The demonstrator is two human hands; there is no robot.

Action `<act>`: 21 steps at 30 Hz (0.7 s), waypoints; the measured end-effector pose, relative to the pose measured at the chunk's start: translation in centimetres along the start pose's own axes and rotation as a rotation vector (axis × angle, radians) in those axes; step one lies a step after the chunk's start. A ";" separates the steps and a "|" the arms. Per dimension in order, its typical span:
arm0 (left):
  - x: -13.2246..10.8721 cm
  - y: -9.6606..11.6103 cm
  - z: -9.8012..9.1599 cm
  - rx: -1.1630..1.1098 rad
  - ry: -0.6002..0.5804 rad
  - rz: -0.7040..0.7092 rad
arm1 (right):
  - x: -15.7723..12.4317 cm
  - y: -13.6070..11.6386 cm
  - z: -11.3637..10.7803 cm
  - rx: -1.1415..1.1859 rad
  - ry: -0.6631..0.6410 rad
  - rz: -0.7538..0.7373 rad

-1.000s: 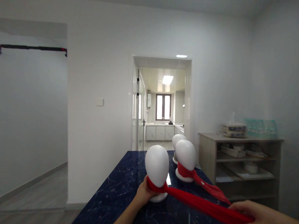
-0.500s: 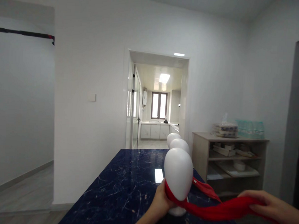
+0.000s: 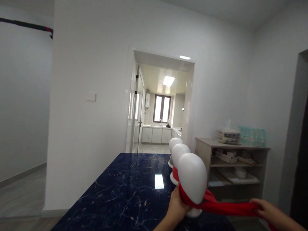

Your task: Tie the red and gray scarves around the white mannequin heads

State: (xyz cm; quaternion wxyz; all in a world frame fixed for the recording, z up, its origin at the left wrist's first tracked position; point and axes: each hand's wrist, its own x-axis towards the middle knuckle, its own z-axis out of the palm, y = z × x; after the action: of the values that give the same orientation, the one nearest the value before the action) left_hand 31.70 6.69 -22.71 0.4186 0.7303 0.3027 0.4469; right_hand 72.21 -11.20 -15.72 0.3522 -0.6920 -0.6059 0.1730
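The nearest white mannequin head stands at the table's right edge, tilted a little. A red scarf passes round its neck and stretches out to the right. My left hand is closed at the left side of the neck, pressing the scarf against it; some of its fingers are hidden behind the head. Further right, my right hand grips the scarf and holds it taut, with a loose end hanging below the wrist. Behind the near head stands a second mannequin head with red cloth at its neck.
A third white mannequin head stands farthest back in the row. The dark blue marble-patterned table reaches away to the left. Beyond its right side is a shelf unit with packed bottles on top. A doorway opens onto a kitchen.
The near head has shifted right and tilted, with my left hand moving along with it. The scarf between the head and my right hand is now straighter and tighter. My view has turned slightly.
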 end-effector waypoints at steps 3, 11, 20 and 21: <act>0.0 -0.8 0.3 0.041 0.080 0.037 | -0.3 2.2 5.4 -0.013 -0.008 0.003; -0.3 -1.8 1.6 0.091 0.115 0.029 | -0.9 -1.3 11.7 -0.058 0.043 0.115; -2.9 -0.4 -3.4 0.069 -0.048 -0.089 | 0.7 0.4 12.9 0.127 0.032 0.160; -3.1 -0.2 -5.3 0.092 -0.040 -0.088 | 0.6 0.6 12.7 0.080 0.138 0.164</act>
State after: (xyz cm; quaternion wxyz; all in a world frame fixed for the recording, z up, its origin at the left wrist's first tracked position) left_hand 25.56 6.04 -22.82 0.4100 0.7436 0.3461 0.3989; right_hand 64.29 -7.14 -24.87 0.4051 -0.7348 -0.5144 0.1773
